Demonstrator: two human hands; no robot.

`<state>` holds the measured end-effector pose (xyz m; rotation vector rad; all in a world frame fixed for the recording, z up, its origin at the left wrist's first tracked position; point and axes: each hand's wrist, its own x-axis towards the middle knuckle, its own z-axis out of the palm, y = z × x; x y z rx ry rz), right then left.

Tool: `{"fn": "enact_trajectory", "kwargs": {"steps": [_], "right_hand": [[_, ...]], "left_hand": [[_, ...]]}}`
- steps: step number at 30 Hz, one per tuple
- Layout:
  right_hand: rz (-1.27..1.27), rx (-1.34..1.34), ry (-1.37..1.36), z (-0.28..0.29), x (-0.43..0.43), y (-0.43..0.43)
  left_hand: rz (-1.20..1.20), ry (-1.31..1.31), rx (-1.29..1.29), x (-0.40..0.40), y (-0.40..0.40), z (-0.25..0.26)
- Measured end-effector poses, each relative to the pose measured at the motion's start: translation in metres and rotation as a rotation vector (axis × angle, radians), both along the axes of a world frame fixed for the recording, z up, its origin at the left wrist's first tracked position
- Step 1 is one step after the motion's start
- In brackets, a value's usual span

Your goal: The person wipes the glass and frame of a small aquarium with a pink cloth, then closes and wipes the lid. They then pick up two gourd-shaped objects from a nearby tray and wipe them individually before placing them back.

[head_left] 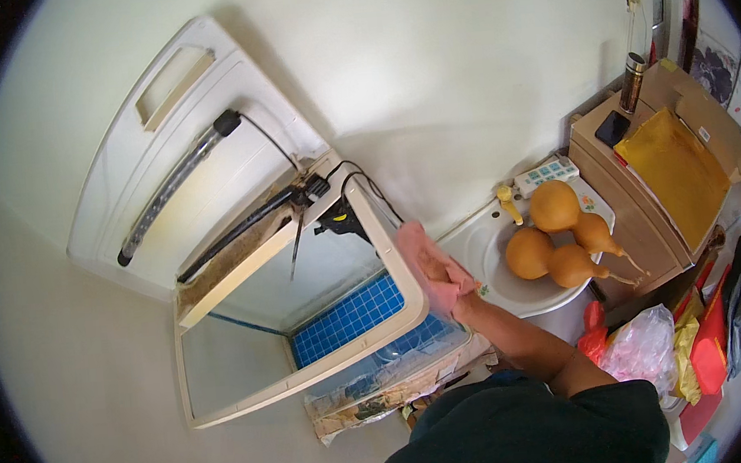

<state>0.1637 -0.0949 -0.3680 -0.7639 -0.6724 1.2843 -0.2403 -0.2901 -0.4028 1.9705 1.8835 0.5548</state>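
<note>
My right hand [436, 268] grips a pink cloth [418, 244] and presses it to the outside of the fish tank's right glass side, just below the rim. The cloth covers much of the hand. The tank [314, 383] has a cream plastic rim, clear glass and a blue sheet with a white grid [351, 318] low inside. Its white lid [201, 147] is raised against the wall and carries a tube lamp [175, 191]. A black pump [343, 220] with cables hangs in the back corner. My left hand is out of view.
Right of the tank, a white washbasin [503, 299] holds several bottle gourds [531, 253] beside a yellow tap [509, 204] and a power strip [547, 175]. Further right, a brown cabinet [630, 211] bears a phone [612, 128], a tumbler [632, 83] and a cardboard box [714, 116]. Plastic bags [644, 347] lie below.
</note>
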Motion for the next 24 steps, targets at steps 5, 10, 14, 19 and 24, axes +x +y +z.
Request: {"fn": "enact_trajectory", "kwargs": {"steps": [5,10,14,19,24], "right_hand": [[-0.153,-0.038,0.063,-0.015,-0.002,0.0],[-0.082,-0.517,-0.073,-0.063,0.004,-0.025],[-0.232,-0.239,-0.073,-0.008,0.002,-0.027],[-0.197,-0.238,0.194,0.016,0.001,-0.04],[-0.113,-0.081,0.111,-0.034,0.009,-0.07]], "left_hand": [[0.157,-0.14,-0.105,-0.019,-0.006,0.001],[0.274,-0.252,-0.135,-0.044,-0.011,-0.002],[0.34,-0.32,-0.14,-0.064,-0.022,-0.007],[0.363,-0.392,-0.142,-0.088,-0.028,-0.017],[0.382,-0.453,-0.162,-0.106,-0.028,-0.026]]}}
